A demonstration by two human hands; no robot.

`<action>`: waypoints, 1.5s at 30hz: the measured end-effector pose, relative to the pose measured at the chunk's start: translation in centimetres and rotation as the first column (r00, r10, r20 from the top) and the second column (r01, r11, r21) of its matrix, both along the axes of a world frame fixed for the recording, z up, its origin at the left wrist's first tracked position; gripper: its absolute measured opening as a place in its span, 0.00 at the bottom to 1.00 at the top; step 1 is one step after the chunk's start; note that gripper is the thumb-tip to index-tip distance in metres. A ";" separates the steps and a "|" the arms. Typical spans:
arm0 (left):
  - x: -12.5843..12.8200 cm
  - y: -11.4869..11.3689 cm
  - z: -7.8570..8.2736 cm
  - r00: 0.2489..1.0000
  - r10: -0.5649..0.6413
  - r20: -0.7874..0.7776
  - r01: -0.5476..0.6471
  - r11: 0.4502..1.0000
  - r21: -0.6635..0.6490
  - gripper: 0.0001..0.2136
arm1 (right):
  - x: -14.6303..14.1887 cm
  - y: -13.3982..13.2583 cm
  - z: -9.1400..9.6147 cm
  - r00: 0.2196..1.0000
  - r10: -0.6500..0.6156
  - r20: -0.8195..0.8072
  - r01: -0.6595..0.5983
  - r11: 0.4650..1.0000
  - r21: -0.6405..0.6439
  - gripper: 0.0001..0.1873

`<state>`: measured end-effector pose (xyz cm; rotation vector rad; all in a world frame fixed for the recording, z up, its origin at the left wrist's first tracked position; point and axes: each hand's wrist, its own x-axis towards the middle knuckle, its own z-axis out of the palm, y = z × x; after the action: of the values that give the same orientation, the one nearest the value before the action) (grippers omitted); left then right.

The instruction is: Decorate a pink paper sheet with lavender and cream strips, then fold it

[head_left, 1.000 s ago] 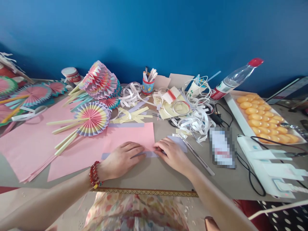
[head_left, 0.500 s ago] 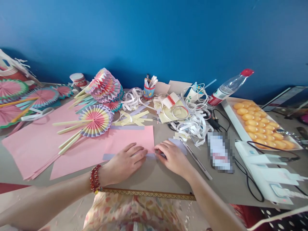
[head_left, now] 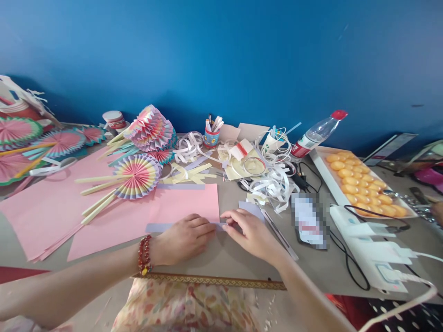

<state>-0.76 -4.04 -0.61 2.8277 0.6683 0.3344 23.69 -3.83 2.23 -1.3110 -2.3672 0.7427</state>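
Observation:
A pink sheet of paper (head_left: pixel 183 203) lies before me, with a lavender paper strip (head_left: pixel 157 228) along its near edge and another lavender strip (head_left: pixel 182 186) along its far edge. My left hand (head_left: pixel 188 237), beaded bracelet at the wrist, lies flat over the near strip and the sheet's lower edge. The strip's right end juts past the sheet, and my right hand (head_left: pixel 247 230) pinches that end near the thumb tip; the index finger is raised. Beside the right hand are a lavender paper piece (head_left: pixel 251 210) and a slim metallic craft knife (head_left: pixel 280 235).
Larger pink sheets (head_left: pixel 51 212) and folded paper fans (head_left: pixel 138 175) cover the left side. White paper scraps (head_left: pixel 272 184), a pen cup (head_left: pixel 212 137) and a tilted bottle (head_left: pixel 316 136) stand behind. At right are a phone (head_left: pixel 309 221), a power strip (head_left: pixel 367 249) and a tray of yellow-orange pieces (head_left: pixel 360 184).
My left hand has slid slightly right along the strip. My right thumb has come onto the strip's protruding end, and the index finger has lifted. The view has shifted a little.

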 end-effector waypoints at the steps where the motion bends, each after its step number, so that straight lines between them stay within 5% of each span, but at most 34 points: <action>1: 0.0 0.1 0.2 1.000 0.011 0.029 -0.010 0.999 -0.043 0.19 | 0.0 -0.2 0.0 0.999 -0.008 -0.034 0.007 1.000 -0.025 0.09; 8: 1.4 0.5 1.1 0.936 0.290 0.199 -0.212 0.917 -0.339 0.10 | -0.9 -0.5 -1.2 0.988 -0.013 -0.153 0.001 0.997 -0.078 0.13; 16: 3.2 0.9 0.0 0.856 0.464 0.228 -0.380 0.864 -0.332 0.03 | -0.8 -0.3 -2.4 0.987 0.025 -0.161 -0.026 1.000 -0.006 0.13; 26: 2.8 0.9 -0.9 0.873 0.397 0.284 -0.297 0.894 -0.337 0.07 | -0.2 -0.1 -3.5 0.988 0.073 -0.134 -0.049 0.983 0.176 0.09; 45: 2.3 1.0 -1.0 0.915 0.320 0.245 -0.252 0.928 -0.274 0.11 | 0.9 0.8 -3.4 0.972 0.179 -0.153 -0.156 0.976 0.151 0.14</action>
<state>1.56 -3.04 -1.60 2.3890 0.9878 0.6523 24.63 -3.08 -1.13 -0.9629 -2.3679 0.6920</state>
